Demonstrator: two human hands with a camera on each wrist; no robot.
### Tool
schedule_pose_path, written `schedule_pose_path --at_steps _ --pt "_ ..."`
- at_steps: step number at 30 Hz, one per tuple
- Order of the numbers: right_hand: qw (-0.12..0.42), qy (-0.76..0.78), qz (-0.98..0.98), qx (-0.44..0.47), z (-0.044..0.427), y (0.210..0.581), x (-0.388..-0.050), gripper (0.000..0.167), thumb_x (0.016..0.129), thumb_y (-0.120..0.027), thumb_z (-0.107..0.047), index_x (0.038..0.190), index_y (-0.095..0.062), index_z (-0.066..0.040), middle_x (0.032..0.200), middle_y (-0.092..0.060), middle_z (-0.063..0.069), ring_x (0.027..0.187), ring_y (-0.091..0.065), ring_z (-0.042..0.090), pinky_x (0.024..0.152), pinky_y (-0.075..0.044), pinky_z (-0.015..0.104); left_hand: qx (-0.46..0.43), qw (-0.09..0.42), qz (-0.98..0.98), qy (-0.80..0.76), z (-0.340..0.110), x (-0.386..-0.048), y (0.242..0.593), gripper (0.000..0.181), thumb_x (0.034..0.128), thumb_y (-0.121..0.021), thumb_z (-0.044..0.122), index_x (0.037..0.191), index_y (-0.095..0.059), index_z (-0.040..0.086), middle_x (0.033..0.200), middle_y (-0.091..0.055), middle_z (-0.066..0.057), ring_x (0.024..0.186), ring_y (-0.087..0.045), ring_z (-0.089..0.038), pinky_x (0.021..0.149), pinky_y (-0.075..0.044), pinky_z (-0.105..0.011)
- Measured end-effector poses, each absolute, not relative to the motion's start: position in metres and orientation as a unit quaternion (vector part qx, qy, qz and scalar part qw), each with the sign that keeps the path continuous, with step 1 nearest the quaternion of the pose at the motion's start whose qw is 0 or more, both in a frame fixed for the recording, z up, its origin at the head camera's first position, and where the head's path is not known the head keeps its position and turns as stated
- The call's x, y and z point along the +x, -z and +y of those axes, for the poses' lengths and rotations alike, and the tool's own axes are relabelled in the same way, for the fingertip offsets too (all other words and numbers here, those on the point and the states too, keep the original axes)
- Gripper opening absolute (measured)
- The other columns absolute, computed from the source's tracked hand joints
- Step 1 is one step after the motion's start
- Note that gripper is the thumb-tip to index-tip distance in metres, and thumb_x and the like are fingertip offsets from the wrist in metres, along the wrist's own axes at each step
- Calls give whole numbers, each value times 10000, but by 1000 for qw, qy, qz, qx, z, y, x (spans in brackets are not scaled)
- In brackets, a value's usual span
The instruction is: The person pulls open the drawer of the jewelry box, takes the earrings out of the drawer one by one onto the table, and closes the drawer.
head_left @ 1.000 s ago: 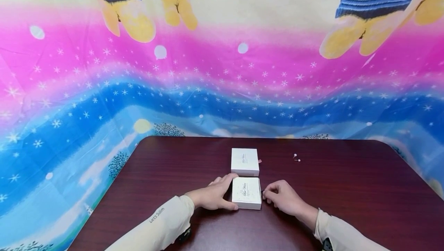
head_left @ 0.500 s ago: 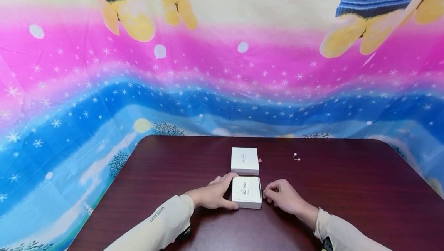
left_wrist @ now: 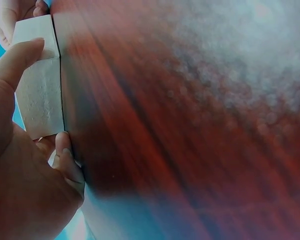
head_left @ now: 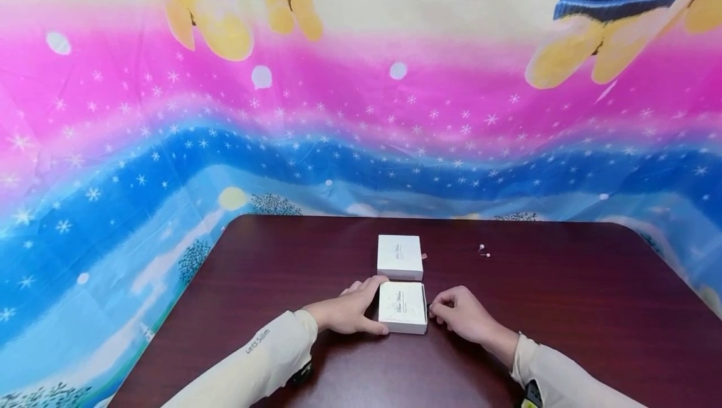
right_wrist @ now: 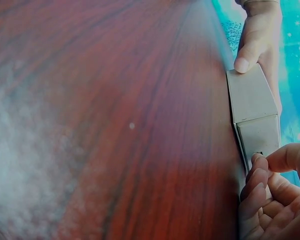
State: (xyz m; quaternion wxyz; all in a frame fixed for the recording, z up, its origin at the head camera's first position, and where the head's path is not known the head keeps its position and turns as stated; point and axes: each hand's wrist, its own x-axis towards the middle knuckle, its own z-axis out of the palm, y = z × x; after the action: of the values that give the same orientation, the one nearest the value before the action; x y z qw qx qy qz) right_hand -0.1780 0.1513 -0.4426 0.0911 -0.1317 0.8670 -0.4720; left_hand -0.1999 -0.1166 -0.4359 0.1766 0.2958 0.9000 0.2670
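Note:
A small white drawer-style box (head_left: 403,306) with dark lettering on its lid lies flat on the table. My left hand (head_left: 352,309) holds its left end, thumb on the near side and fingers at the far side. In the left wrist view that thumb (left_wrist: 27,55) lies against the box wall. At the opposite end, my right hand (head_left: 464,315) pinches a small dark tab (right_wrist: 261,153) between thumb and forefinger. Its other fingers are curled. Just beyond stands a similar white box (head_left: 399,256) with a pinkish tab (head_left: 425,256) on its right side.
Two small white-headed pins, like pearl stud earrings, lie at the back right: one earring (head_left: 482,247) and a second earring (head_left: 487,255). The dark reddish table (head_left: 564,295) meets a patterned cloth backdrop (head_left: 361,113) along its far edge.
The head view has shifted slightly, so the table sits a little higher in the picture. Both hands keep their hold, and the boxes show no clear movement on the table.

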Motion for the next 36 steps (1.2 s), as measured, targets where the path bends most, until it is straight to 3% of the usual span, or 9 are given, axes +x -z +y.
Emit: schedule_pose_path --at_steps 12,19,36 --pt "92 465 870 -138 153 441 -180 176 856 -580 -19 748 -718 -19 615 -582 23 490 -475 67 474 -412 230 301 170 901 -261 -116 -202 436 885 845 -788 434 1514 -271 173 1457 -459 -19 1214 -419 -181 1099 -338 -423" --pt "78 435 885 -147 155 440 -181 179 837 -592 -23 724 -726 -59 602 -585 16 541 -462 42 543 -368 208 299 169 902 -260 -116 -201 437 882 843 -792 441 1506 -273 181 1433 -471 -3 1197 -419 -162 1078 -344 -383" --pt "89 431 886 -146 156 437 -181 191 856 -592 -25 730 -735 -40 620 -606 28 589 -504 73 575 -392 216 296 165 905 -258 -116 -200 438 883 840 -795 433 1508 -276 180 1456 -472 -17 1205 -425 -168 1062 -343 -363"
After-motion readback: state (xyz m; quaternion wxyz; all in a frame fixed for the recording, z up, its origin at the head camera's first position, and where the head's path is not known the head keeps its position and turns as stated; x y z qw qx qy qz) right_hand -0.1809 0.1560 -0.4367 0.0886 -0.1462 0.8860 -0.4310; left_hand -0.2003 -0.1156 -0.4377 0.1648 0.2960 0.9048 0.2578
